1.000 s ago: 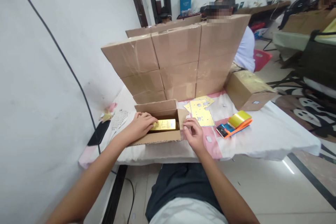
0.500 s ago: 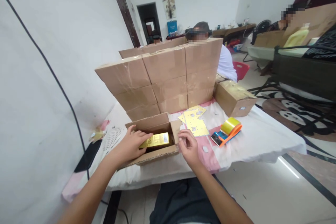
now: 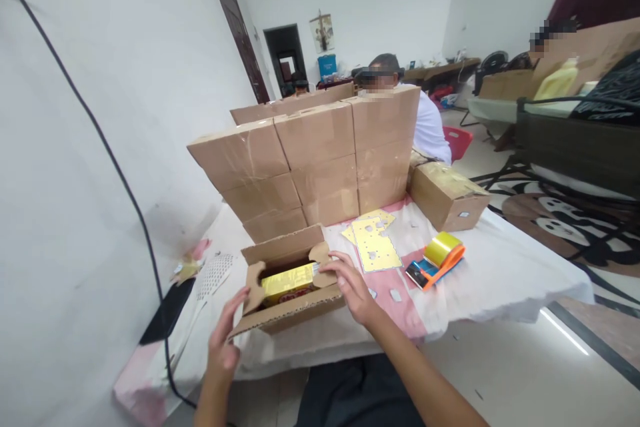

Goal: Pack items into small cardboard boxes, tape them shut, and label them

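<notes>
Both hands work at a small open cardboard box (image 3: 287,283) that sits at the near edge of the tabletop (image 3: 500,267), toward its left end. The right hand (image 3: 353,287) lies with fingers spread and flat on the box's right end flap (image 3: 320,259), pressing it inward over the opening; it grips nothing. The left hand (image 3: 225,340) is open too, fingers loosely extended, its fingertips touching the left end flap (image 3: 255,287) near the box's near left corner. Inside the box, between the two flaps, lies a gold-coloured packet (image 3: 287,278) with a white label at its right end.

Just right of the box a yellow sheet (image 3: 375,243) with punched holes lies flat on the cloth. Further right sits a tape dispenser (image 3: 437,259) with an orange frame and a yellow roll. A wall of stacked sealed cartons (image 3: 310,160) stands along the far edge, with one more carton (image 3: 447,195) lying at its right end. Behind the cartons another person (image 3: 430,127) in a white shirt sits.
</notes>
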Demonstrator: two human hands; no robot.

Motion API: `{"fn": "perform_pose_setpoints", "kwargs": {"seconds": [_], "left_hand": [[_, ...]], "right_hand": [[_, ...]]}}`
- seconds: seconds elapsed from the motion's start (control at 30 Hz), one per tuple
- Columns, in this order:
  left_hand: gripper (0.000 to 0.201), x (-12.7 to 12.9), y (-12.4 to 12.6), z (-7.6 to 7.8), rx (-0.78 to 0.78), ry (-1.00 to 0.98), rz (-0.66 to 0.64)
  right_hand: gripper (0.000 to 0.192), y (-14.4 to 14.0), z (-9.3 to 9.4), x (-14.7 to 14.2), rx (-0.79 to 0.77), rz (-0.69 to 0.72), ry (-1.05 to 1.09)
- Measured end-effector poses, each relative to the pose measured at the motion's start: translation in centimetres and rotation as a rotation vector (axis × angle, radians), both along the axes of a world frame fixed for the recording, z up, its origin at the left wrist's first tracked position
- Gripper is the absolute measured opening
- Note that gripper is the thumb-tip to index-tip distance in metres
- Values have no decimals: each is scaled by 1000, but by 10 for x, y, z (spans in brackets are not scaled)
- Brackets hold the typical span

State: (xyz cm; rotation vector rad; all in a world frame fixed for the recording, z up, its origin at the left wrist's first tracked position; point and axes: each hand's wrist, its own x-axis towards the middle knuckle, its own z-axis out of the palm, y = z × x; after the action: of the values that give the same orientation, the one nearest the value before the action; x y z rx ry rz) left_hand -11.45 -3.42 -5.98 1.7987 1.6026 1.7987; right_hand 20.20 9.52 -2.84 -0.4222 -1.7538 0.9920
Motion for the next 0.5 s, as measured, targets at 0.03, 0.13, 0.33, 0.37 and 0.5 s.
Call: {"fn": "perform_pose_setpoints", "kwargs": {"seconds": [0.03, 0.13, 0.33, 0.37, 0.5], "left_hand": [[97, 4, -4, -11, -2, -20, 15], [75, 24, -2, -15, -49, -101, 130], [43, 54, 26, 15, -118, -486, 374], [44, 57, 29, 17, -119, -499, 379], [66, 55, 31, 18, -183, -456, 399]], "right_hand": [[41, 2, 2, 0, 23, 8, -24], [48, 8, 9, -1, 59, -13, -42], [69, 18, 13, -12, -43, -64, -66], [77, 20, 11, -16, -104, -59, -87], [97, 32, 2, -32, -236, -31, -80]]}}
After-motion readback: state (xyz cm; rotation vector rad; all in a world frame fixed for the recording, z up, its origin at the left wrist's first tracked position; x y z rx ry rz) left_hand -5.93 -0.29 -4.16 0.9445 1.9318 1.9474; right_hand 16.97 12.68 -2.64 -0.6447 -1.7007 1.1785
